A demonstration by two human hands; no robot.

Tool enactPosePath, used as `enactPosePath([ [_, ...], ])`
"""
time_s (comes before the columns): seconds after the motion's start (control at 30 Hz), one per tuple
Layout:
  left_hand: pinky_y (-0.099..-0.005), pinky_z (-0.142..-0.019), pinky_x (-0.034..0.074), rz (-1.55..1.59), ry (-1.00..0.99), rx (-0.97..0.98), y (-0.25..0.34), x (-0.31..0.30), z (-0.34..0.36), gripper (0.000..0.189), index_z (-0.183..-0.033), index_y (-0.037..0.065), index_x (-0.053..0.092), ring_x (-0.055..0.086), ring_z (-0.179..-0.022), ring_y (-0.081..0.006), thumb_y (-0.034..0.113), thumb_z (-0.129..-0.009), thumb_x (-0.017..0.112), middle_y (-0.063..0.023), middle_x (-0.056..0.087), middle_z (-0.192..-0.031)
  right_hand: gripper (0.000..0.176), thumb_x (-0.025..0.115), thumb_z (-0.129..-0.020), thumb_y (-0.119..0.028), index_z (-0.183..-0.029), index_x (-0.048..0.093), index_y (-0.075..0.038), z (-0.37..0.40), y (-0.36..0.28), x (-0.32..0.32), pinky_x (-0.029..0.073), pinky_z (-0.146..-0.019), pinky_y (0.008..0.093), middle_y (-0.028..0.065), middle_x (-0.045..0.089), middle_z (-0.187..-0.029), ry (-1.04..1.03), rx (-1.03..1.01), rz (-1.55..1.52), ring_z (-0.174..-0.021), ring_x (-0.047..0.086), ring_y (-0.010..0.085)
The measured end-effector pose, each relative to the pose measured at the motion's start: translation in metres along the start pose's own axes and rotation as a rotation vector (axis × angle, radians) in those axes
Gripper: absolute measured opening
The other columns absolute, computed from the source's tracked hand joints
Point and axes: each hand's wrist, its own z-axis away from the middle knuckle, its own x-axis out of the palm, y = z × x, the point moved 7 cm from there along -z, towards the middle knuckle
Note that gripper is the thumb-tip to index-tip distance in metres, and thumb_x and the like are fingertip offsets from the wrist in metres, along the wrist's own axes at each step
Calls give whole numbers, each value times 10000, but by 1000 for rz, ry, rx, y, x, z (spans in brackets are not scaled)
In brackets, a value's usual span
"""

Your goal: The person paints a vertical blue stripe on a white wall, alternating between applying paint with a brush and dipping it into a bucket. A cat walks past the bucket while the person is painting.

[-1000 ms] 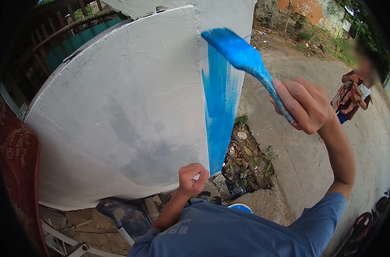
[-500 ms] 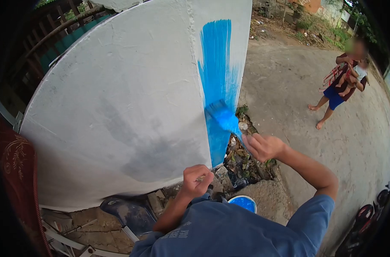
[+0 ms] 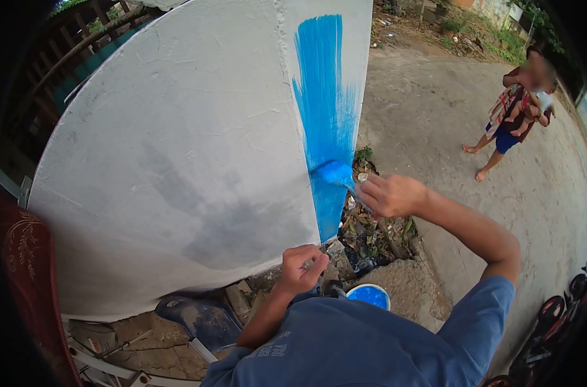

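Observation:
My right hand [image 3: 391, 195] grips the handle of a paintbrush [image 3: 335, 174], whose head is coated in blue. The bristles touch the lower part of a blue painted strip [image 3: 322, 84] on the right side of a whitish wall [image 3: 177, 129]. Near the wall's bottom edge, my left hand [image 3: 302, 267] is closed, its fingers curled in; whether it holds anything is hidden. A round bucket of blue paint [image 3: 369, 295] stands below, between my torso and the rubble.
On the concrete ground [image 3: 429, 109] at the upper right stands a person [image 3: 518, 109] holding a small child. Leaves and broken stones [image 3: 384, 235] lie along the wall's foot. A dark chair [image 3: 200, 320] is at lower left, motorcycles [image 3: 551, 322] at lower right.
The brush head has turned flatter against the strip, and my right hand has shifted slightly upward. The view has moved a little; the standing person has raised an arm toward their head.

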Motion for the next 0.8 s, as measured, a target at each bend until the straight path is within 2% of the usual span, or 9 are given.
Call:
enactPosePath([
  [0.27,-276,-533,435,9,24,-44,-8,-6,5,198,-671,-14,595,573,-553,-157,56,-852,636,-88,611,-628,374,618,-688,-132,-975,607,109,-12,14,-68,499,-502,281,89,542,-810,70,-11,91,-719,571,184],
  [0.33,-276,-532,434,12,19,-53,-8,-3,8,201,-672,-15,596,569,-550,-157,61,-853,638,-87,608,-624,585,623,-595,-175,-1089,576,135,-8,12,-86,474,-465,291,84,505,-804,101,12,145,-688,558,203],
  [0.47,-274,-532,432,1,-10,-54,-10,-1,4,208,-674,-17,596,563,-545,-155,73,-854,649,-84,601,-618,524,650,-625,-144,-1050,594,157,-10,9,-119,463,-455,289,110,542,-817,188,-10,157,-637,556,204],
  [0.53,-276,-530,431,-5,-14,-50,-7,3,3,209,-674,-16,595,562,-545,-156,74,-854,652,-85,601,-618,550,564,-534,-86,-1026,605,156,-3,7,-133,477,-496,256,112,549,-847,317,8,363,-660,561,191],
  [0.67,-281,-528,425,0,-10,-64,-7,1,5,205,-672,-11,590,555,-546,-160,68,-851,654,-90,601,-623,531,570,-552,-70,-1031,614,156,9,18,-105,466,-490,254,114,549,-845,352,72,420,-650,564,183],
  [0.8,-281,-530,425,13,-6,-106,-11,0,12,199,-673,-9,590,559,-550,-162,61,-850,652,-91,601,-623,522,592,-590,-68,-1063,614,153,30,8,-53,477,-488,252,117,560,-862,268,126,413,-662,565,170],
])
